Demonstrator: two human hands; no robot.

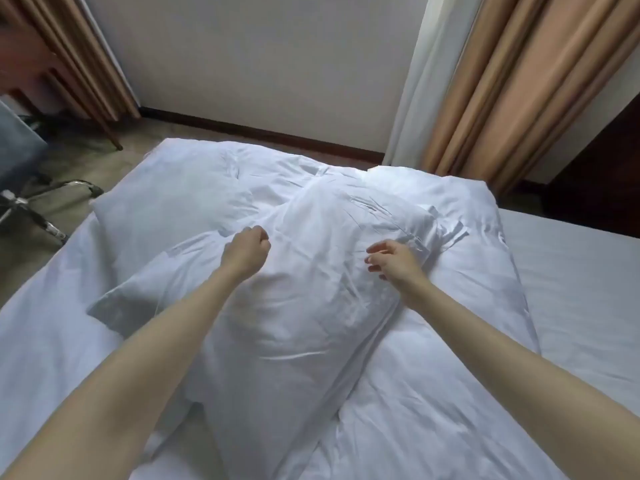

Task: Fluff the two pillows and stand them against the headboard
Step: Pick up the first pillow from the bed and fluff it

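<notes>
Pillows (head view): two, both white. The near pillow (311,289) lies flat and slantwise on the duvet (433,393), directly under my arms. The far pillow (173,209) lies flat beyond it to my left; the two seem to meet, but I cannot tell whether they overlap.
Left hand (246,249): curled into a fist over the near pillow's upper left, with no fabric visibly caught in it.
Right hand (394,259): fingers loosely bent and spread, holding nothing, just above the pillow's upper right.
Headboard: not in view; ahead I see only wall (259,64) and curtain (502,91).
Step, my judgement: fluffing the near pillow. Neither pillow is standing yet.
Next move calls for: both hands gripping opposite edges, plumping the filling evenly, then lifting and turning toward the headboard.
Watch: soft filling may slump when stood up.
</notes>
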